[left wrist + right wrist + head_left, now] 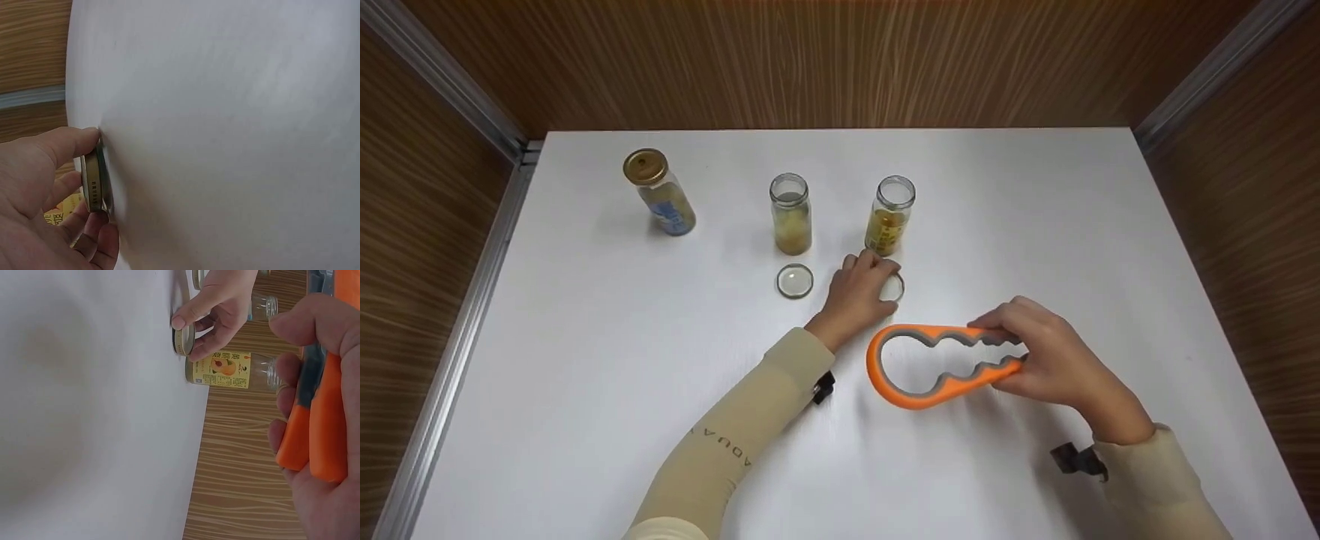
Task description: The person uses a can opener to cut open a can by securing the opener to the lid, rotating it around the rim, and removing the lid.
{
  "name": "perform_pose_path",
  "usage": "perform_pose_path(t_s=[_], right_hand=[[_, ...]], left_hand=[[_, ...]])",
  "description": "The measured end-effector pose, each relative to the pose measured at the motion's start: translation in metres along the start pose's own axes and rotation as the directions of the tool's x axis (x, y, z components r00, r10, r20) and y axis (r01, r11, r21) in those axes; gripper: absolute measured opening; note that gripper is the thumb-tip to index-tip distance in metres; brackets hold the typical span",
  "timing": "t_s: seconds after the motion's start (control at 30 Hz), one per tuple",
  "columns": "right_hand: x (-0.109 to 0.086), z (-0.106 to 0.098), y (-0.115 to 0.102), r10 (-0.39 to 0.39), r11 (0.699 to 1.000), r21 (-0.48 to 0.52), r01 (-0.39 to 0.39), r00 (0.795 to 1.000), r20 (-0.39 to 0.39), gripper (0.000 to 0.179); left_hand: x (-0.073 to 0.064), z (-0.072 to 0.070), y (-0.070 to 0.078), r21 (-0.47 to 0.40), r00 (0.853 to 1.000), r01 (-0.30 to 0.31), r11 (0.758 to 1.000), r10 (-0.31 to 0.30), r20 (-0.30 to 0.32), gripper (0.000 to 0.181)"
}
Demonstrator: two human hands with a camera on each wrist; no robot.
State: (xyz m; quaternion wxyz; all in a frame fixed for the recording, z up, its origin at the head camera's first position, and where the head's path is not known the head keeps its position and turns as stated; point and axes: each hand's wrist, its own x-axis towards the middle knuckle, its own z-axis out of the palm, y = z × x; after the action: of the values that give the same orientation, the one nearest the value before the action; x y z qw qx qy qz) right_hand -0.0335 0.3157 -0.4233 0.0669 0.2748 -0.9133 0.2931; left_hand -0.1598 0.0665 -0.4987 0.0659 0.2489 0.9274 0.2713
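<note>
My left hand (856,291) pinches a jar lid (893,287) by its rim, thumb on one side and fingers on the other. The lid lies inner side up at the table surface, and the left wrist view shows its gold rim (93,183) edge-on. Just behind it stands an uncapped glass jar (887,229) with a yellow fruit label and yellow contents. In my right hand (1050,356) is an orange and grey jar opener (952,388), gripped by its handle ends. Its rounded loop points left, held above the table.
Left of that jar stands another uncapped glass jar (793,231), with a loose lid (795,281) lying upturned in front of it. Farther left is a jar (669,204) with a gold lid on. Wood-grain panels (840,67) border the white table (585,360).
</note>
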Motion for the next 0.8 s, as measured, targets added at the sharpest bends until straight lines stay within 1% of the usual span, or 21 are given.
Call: perform_pose_path(t_s=[0.2,0.43,0.57,0.67,0.8], right_hand=[[0.002,-0.0006,0.0018,-0.062,0.998,-0.004,0.062,0.998,-0.027,0.055],[0.0024,-0.0037,0.0009,-0.011,1.0,-0.01,0.012,1.0,0.021,0.051],[0.0028,-0.0028,-0.0003,-0.029,1.0,-0.011,0.029,1.0,0.007,0.054],[0.0025,-0.002,-0.0003,-0.038,0.999,-0.009,0.038,0.999,-0.009,0.056],[0.0021,-0.0033,-0.0007,-0.011,1.0,-0.003,0.011,1.0,0.011,0.054]], left_hand=[[0.0007,0.0004,-0.0004,0.01,1.0,-0.016,1.0,0.016,-0.025,0.048],[0.0032,0.0017,-0.001,0.015,0.999,-0.013,1.0,0.014,-0.036,0.048],[0.0031,0.0019,-0.0011,0.017,0.999,-0.013,1.0,0.014,-0.036,0.048],[0.0028,0.0017,-0.0012,0.015,0.999,-0.025,1.0,0.025,-0.042,0.047],[0.0021,0.0019,-0.0017,0.011,0.999,-0.03,0.999,0.031,-0.045,0.046]])
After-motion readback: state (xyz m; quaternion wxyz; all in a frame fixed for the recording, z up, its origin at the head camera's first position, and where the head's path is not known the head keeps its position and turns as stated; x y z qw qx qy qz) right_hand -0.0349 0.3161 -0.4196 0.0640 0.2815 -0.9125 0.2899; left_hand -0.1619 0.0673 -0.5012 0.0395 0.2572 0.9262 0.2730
